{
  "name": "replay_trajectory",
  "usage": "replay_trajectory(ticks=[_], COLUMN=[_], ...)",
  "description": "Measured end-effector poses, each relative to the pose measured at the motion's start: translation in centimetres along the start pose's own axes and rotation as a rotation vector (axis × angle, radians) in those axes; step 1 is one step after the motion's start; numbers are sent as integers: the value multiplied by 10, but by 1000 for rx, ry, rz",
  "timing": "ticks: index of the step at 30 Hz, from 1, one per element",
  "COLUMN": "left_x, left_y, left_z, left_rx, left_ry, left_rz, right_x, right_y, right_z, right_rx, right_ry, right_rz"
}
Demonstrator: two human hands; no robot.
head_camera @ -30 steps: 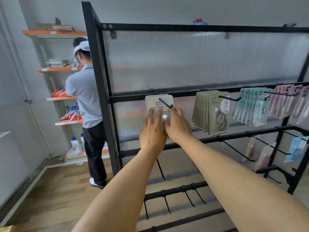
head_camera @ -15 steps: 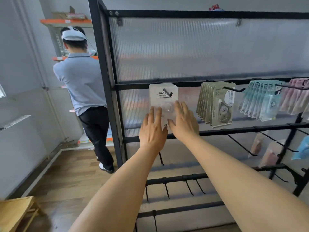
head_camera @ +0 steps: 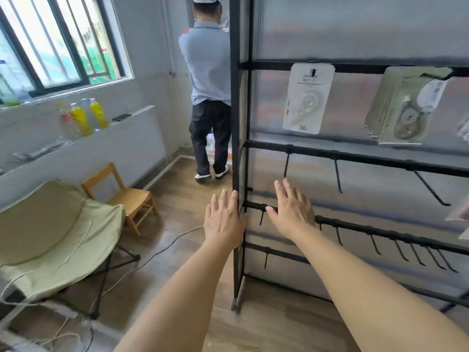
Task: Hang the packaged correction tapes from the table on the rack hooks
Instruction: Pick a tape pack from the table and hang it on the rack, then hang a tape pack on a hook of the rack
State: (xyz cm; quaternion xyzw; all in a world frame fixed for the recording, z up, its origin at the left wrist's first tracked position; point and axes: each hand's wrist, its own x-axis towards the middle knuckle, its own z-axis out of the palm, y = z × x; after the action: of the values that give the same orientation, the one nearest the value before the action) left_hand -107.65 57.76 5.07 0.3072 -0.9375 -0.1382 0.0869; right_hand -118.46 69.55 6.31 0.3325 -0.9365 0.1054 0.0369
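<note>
Now that the fingers point(head_camera: 286, 191) have let go of the white pack point(head_camera: 308, 97), both hands hang empty and spread: half a second ago they were flat against the pack's lower edge, steadying it on its hook, and now they have dropped well below it. The left hand point(head_camera: 223, 219) floats in front of the rack's black corner post point(head_camera: 234, 148), fingers straight and together; whether it touches the post is hard to tell from this angle. The right hand point(head_camera: 291, 212) is open too, palm toward the panel, over a lower bar point(head_camera: 355, 228) of bare hooks.

Up on the top bar the pack hangs by its own slot, nothing holding it, face forward with the "36" showing at its foot. Just beside it to the right hangs a thick stack of beige packs point(head_camera: 403, 105).

The view has swung left and down toward the floor, a folding chair point(head_camera: 50, 237) and a small wooden chair point(head_camera: 127, 196); another person point(head_camera: 208, 85) stands beyond the rack. I judge this pack done, and the hands are probably heading back for the next one. The table is not in sight.
</note>
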Motion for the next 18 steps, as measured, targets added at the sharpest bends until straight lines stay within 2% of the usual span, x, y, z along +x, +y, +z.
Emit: replay_trajectory(ticks=[8, 18], left_x=[-103, -247], left_y=[-116, -274], left_z=[-6, -52], left_rx=[30, 32], left_ry=[-27, 46], left_rz=[-351, -709], right_x=[-55, -150], right_y=[-114, -308], right_z=[48, 85], right_rx=[27, 27], right_ry=[-226, -363], right_rz=[-256, -612])
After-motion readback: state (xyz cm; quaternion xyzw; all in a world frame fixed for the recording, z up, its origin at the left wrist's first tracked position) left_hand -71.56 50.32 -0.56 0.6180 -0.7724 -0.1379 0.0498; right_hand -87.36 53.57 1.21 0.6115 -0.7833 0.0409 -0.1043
